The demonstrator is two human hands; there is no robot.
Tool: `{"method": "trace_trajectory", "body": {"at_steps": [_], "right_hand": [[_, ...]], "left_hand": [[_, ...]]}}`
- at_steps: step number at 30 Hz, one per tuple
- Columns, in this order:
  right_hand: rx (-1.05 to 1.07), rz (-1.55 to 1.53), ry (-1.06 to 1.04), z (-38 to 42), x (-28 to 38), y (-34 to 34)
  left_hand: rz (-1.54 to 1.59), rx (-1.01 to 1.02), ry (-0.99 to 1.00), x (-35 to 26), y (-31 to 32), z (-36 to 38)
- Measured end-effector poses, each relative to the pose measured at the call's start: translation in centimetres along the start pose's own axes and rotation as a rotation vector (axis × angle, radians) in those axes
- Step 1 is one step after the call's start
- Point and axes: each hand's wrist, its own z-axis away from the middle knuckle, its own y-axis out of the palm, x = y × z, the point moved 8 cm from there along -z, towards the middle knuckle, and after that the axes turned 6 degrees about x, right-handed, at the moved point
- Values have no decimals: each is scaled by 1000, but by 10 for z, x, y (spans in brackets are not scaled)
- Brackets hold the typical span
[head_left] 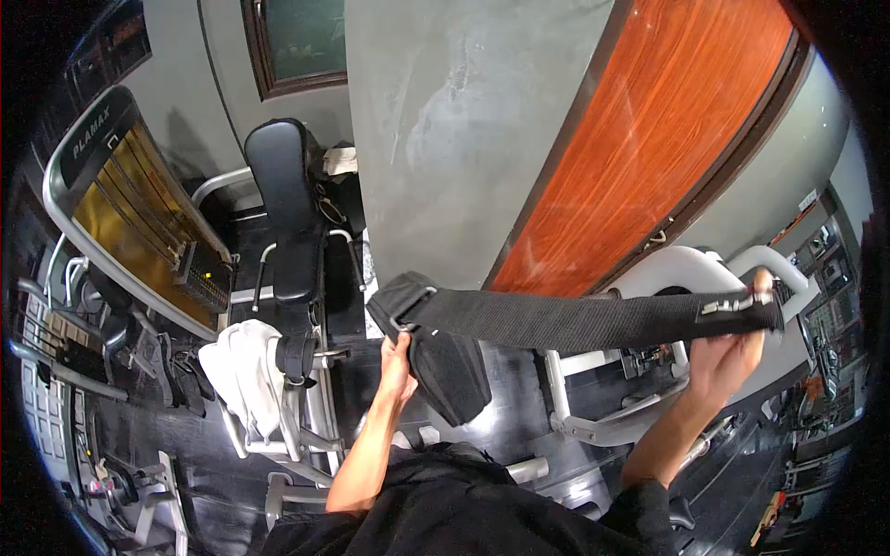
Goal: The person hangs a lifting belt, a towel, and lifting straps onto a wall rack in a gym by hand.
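A black weightlifting belt stretches across the view between my two hands. My left hand is closed on it beside the metal buckle, with the thumb near the buckle. Below that hand a wide padded part of the belt hangs down in a fold. At the right, my right hand grips the free end of the strap, which carries a whitish label. The strap runs nearly level and looks pulled fairly straight.
To the left stand a weight-stack machine and a black padded seat. A white cloth and a black cuff hang on a metal frame. Ahead are a grey wall and a wooden door. More machines stand right.
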Motion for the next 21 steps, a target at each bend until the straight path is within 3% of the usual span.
{"method": "trace_trajectory", "body": {"at_steps": [1, 3, 5, 7, 8, 9, 11, 14, 21], "right_hand": [[-53, -16, -17, 9, 3, -18], [275, -198, 25, 17, 13, -11], [423, -223, 48, 34, 15, -18], [233, -101, 9, 57, 12, -43], [-117, 243, -15, 71, 9, -70], [24, 256, 78, 77, 4, -71], [76, 454, 303, 103, -7, -98], [-13, 587, 429, 130, -29, -111], [102, 496, 727, 148, -100, -108]], "left_hand": [[26, 2, 35, -7, 3, 0], [26, -52, 69, -13, -6, -4], [21, -167, 163, -39, 14, 6], [-6, -169, 271, -53, 13, 8], [29, -208, 293, -56, 10, 10], [66, -247, 314, -65, 15, 16], [46, -279, 349, -85, 27, 27], [129, -386, 349, -94, 14, 33], [393, -144, 226, -118, 35, 30]]}}
